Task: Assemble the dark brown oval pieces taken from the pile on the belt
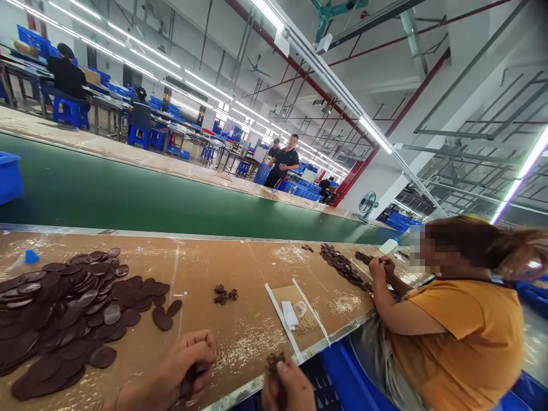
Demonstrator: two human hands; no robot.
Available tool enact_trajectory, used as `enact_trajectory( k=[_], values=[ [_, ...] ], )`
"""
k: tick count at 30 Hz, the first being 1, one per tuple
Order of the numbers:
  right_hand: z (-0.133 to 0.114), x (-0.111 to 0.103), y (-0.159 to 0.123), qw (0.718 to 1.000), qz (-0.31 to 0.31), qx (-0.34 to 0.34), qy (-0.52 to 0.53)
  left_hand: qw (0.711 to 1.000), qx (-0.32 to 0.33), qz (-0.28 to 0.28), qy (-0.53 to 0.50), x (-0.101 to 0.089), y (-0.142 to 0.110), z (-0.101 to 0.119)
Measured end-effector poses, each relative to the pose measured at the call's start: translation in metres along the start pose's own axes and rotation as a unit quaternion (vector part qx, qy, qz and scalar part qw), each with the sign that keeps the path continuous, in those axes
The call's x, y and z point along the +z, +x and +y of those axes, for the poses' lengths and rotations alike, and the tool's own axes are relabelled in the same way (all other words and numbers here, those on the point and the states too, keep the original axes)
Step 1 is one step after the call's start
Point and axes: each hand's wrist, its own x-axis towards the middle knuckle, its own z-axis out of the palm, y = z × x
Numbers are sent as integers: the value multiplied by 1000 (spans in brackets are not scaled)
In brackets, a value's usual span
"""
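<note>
Hands pinching brown scraps at the bench edge

Right hand [287, 388] is nearly closed, its fingers gripping a clump of scraps [274, 361]; left hand [184, 365] is curling shut, contents hidden. Dark oval pieces [72, 325], matte to slightly glossy, are lying heaped on the tan bench [240, 348], left of the hands, near a small cluster [222, 294] of crinkled bits. A co-worker [454, 337] in an orange shirt is clasping both hands beside another pile [342, 265].
</note>
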Motion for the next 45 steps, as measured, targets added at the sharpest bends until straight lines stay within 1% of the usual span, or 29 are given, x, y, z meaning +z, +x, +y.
enact_trajectory(
  k=[2,3,5,7,10,12,14,18,22,24,31,37,45],
  values=[
    [-32,-34,22,999,24,-3,25,1000,0,-3,14,2,1,-2],
    [-49,-49,35,997,58,-24,38,1000,0,-4,20,4,1,-3],
    [-79,-73,61,997,79,-18,3,1000,-2,-7,30,6,2,-4],
    [-99,-89,86,995,98,-7,-24,999,-1,-8,34,7,2,-4],
    [-110,-101,118,990,127,13,-52,999,-3,-6,39,6,0,-3],
    [-111,-103,130,989,129,29,-70,999,-5,-9,48,5,-2,-2],
    [-110,-103,137,989,117,43,-85,998,-6,-11,56,4,-3,-1],
    [-109,-102,140,987,103,59,-106,998,-9,-10,63,0,-2,-6],
    [-107,-107,143,985,104,65,-119,997,-6,-8,74,-2,0,-11],
    [-107,-110,145,984,104,71,-127,997,-17,-5,75,-1,0,-11],
    [-108,-106,148,980,107,81,-149,996,-32,9,80,7,-2,-2],
    [-105,-109,154,978,114,77,-157,994,-43,13,97,17,-7,10],
    [-110,-100,148,975,116,88,-166,992,-44,17,114,16,-7,12]
  ],
)
